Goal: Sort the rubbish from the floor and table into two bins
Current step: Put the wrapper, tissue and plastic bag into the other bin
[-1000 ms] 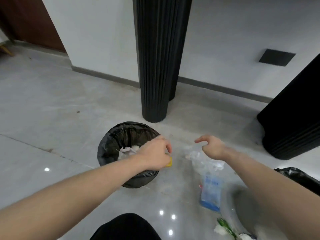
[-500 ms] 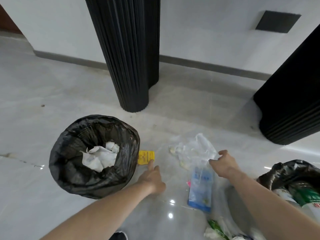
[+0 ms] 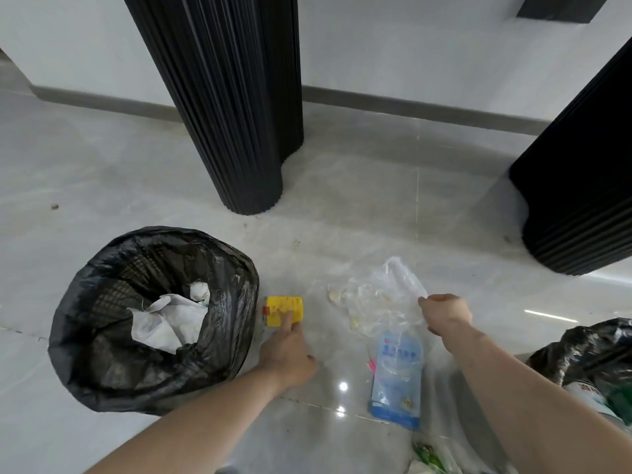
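A bin lined with a black bag (image 3: 102, 378) stands on the floor at the left, with crumpled white paper (image 3: 169, 321) inside. Just right of it lies a small yellow packet (image 3: 282, 307). My left hand (image 3: 287, 354) reaches to it, a fingertip touching its near edge. My right hand (image 3: 446, 313) pinches the edge of a clear plastic bag (image 3: 376, 302) on the floor. A blue and white pouch (image 3: 396, 378) lies below that bag. A second black-bagged bin (image 3: 591, 350) shows at the right edge.
Two black ribbed columns rise from the grey tiled floor, one (image 3: 236, 107) behind the left bin and one (image 3: 581, 186) at the right. Green and white rubbish (image 3: 429, 458) lies at the bottom edge. A white wall with grey skirting (image 3: 410, 107) runs behind.
The yellow packet left my left hand and now lies on the floor beside the bin; that hand has lowered onto it. My right hand dropped and took hold of the clear bag.
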`<state>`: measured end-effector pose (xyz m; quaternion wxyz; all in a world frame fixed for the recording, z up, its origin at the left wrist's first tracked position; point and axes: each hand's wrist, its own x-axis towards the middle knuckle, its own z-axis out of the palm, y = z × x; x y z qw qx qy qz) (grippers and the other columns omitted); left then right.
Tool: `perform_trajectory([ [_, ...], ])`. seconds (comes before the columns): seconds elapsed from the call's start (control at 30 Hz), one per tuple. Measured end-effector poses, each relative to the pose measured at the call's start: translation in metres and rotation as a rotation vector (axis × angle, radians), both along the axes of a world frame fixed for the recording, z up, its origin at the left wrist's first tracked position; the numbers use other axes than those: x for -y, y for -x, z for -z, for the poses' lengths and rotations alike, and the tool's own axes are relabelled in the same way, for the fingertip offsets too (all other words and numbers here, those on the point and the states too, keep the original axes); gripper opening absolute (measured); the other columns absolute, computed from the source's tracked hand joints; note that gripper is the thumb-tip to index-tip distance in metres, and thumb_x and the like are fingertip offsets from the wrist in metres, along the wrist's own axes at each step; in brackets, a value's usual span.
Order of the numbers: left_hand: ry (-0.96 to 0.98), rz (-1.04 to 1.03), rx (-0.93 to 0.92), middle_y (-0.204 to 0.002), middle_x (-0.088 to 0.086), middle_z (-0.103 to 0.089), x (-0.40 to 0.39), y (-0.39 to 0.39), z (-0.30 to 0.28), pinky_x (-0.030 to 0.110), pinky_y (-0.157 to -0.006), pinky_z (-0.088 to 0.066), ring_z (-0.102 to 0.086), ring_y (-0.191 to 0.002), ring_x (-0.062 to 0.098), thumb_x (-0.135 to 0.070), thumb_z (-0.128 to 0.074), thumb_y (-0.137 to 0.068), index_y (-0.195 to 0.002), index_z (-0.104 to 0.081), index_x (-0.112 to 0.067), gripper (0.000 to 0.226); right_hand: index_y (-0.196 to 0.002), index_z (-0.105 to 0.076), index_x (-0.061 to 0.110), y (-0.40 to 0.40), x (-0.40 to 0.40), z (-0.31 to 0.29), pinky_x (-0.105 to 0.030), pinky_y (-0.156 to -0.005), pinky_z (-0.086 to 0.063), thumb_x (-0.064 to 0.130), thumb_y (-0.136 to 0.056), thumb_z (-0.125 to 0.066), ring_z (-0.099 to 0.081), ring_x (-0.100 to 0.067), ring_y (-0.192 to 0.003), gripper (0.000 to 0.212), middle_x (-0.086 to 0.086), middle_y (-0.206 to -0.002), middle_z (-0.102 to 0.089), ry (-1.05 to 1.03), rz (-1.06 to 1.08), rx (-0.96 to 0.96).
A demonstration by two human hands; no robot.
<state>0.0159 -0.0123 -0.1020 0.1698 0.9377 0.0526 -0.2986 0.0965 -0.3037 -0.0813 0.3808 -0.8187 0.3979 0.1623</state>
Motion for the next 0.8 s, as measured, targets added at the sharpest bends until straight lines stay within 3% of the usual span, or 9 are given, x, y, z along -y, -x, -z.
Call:
perform_trajectory([
  [0.03,-0.010,0.049,0.038,-0.148,0.000,-0.026,0.001,0.001,-0.002,0.039,-0.081,-0.052,-0.063,-0.107,0.030,-0.037,-0.057,-0.075,-0.126,-0.049,-0.021,0.053,-0.098,-0.075,0.015,0.000,0.001,0.000,-0.042,-0.088,-0.060,0.030,-0.077,-0.068,-0.072,-0.034,-0.094,0.027,-0.011,-0.104,-0.075,-0.006,0.007,-0.009],
  [0.13,0.000,0.094,0.169,-0.126,-0.002,-0.037,0.005,-0.002,-0.007,0.039,-0.068,-0.049,-0.061,-0.098,0.029,-0.021,-0.056,-0.076,-0.116,-0.046,-0.020,0.042,-0.115,-0.072,0.015,0.000,0.002,-0.002,-0.036,-0.091,-0.058,0.025,-0.077,-0.071,-0.070,-0.034,-0.098,0.039,-0.009,-0.111,-0.073,-0.013,0.032,0.016],
  [0.23,0.017,0.087,0.231,-0.145,-0.004,-0.029,0.006,-0.013,0.002,0.037,-0.066,-0.049,-0.063,-0.099,0.029,-0.013,-0.059,-0.075,-0.126,-0.037,-0.023,0.056,-0.121,-0.068,0.011,-0.002,0.005,0.002,-0.040,-0.091,-0.058,0.028,-0.078,-0.074,-0.070,-0.032,-0.094,0.046,-0.009,-0.108,-0.072,-0.026,0.094,0.044],
  [0.33,-0.011,0.153,0.201,-0.162,-0.006,-0.015,0.004,-0.022,0.016,0.040,-0.075,-0.057,-0.066,-0.108,0.030,-0.005,-0.061,-0.075,-0.142,-0.027,-0.024,0.077,-0.097,-0.072,0.006,-0.004,0.003,0.004,-0.044,-0.082,-0.062,0.036,-0.081,-0.076,-0.065,-0.026,-0.071,0.034,-0.009,-0.086,-0.069,-0.100,0.147,0.007],
  [0.47,-0.117,0.225,0.211,-0.141,0.003,-0.046,0.008,-0.026,0.012,0.041,-0.071,-0.053,-0.065,-0.107,0.032,0.005,-0.059,-0.079,-0.136,-0.038,-0.020,0.065,-0.080,-0.073,0.001,-0.005,-0.003,0.005,-0.043,-0.073,-0.060,0.031,-0.076,-0.079,-0.060,-0.027,-0.064,0.030,-0.012,-0.072,-0.067,-0.134,0.139,-0.041],
  [0.53,-0.161,0.281,0.213,-0.133,0.005,-0.051,0.007,-0.023,0.008,0.040,-0.065,-0.048,-0.067,-0.103,0.032,0.009,-0.056,-0.079,-0.131,-0.042,-0.018,0.061,-0.072,-0.072,0.002,-0.004,-0.005,0.004,-0.038,-0.062,-0.053,0.019,-0.070,-0.074,-0.054,-0.028,-0.060,0.017,-0.012,-0.064,-0.062,-0.147,0.135,-0.057],
  [0.63,-0.156,0.333,0.215,-0.131,0.005,-0.054,0.001,-0.015,0.003,0.041,-0.068,-0.050,-0.067,-0.103,0.032,0.008,-0.053,-0.081,-0.131,-0.041,-0.019,0.058,-0.064,-0.066,0.007,-0.003,-0.006,0.002,-0.033,-0.059,-0.044,0.011,-0.068,-0.064,-0.047,-0.026,-0.056,0.005,-0.010,-0.058,-0.056,-0.142,0.140,-0.085],
  [0.7,-0.156,0.386,0.227,-0.133,0.004,-0.054,-0.003,-0.010,-0.005,0.042,-0.071,-0.052,-0.067,-0.104,0.031,0.008,-0.052,-0.082,-0.134,-0.040,-0.020,0.060,-0.068,-0.066,0.005,-0.004,-0.007,0.000,-0.033,-0.059,-0.045,0.012,-0.073,-0.064,-0.049,-0.026,-0.057,0.009,-0.011,-0.061,-0.059,-0.150,0.171,-0.097],
  [0.8,-0.137,0.458,0.254,-0.140,0.001,-0.050,-0.002,0.003,-0.032,0.040,-0.070,-0.052,-0.067,-0.104,0.029,0.003,-0.055,-0.085,-0.140,-0.033,-0.021,0.064,-0.082,-0.069,0.003,-0.004,-0.011,-0.002,-0.032,-0.060,-0.048,0.031,-0.080,-0.073,-0.053,-0.023,-0.061,0.029,-0.009,-0.073,-0.064,-0.230,0.218,-0.112],
])
